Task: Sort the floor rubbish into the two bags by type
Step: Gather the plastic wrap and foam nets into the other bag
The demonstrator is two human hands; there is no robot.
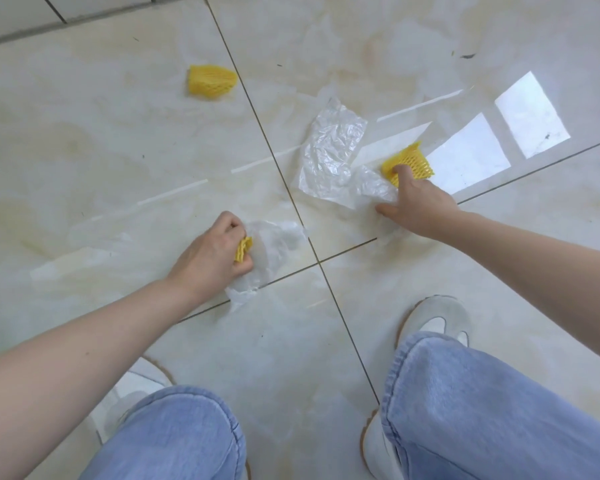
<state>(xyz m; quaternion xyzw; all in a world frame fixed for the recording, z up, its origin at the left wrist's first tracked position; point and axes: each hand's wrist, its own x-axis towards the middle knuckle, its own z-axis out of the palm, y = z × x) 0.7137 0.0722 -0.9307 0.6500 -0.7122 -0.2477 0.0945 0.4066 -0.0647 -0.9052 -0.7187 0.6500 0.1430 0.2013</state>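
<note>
Crouched on the tiled floor (84,150), the left hand (208,251) grips foam net and film; the right hand (420,206) pinches yellow net (416,161) beside clear plastic (329,147). Best lift each type separately.

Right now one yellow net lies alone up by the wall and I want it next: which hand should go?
Probably left. The lone net lies on the left hand's side; the right hand is farther and across. Both hands already grip nets and plastic.
</note>
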